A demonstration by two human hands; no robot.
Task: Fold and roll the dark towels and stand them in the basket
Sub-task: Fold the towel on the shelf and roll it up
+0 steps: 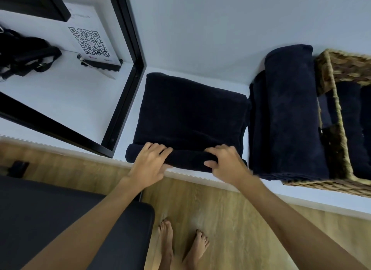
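Observation:
A dark navy towel (188, 113) lies folded flat on the white counter (220, 177), its near edge turned up into a short roll. My left hand (149, 163) grips the left part of that roll, fingers over the top and thumb under the front. My right hand (224, 162) grips the right part the same way. To the right, a rolled dark towel (289, 113) lies on top of another dark towel, leaning against the woven basket (329, 72). Inside the basket stand more dark towels (349, 113).
A black-framed mirror (128, 48) stands at the left of the counter and reflects a QR-code sign (90, 42) and a black bag (22, 52). A dark cushioned seat (50, 219) is at lower left. My bare feet (180, 245) stand on the wooden floor.

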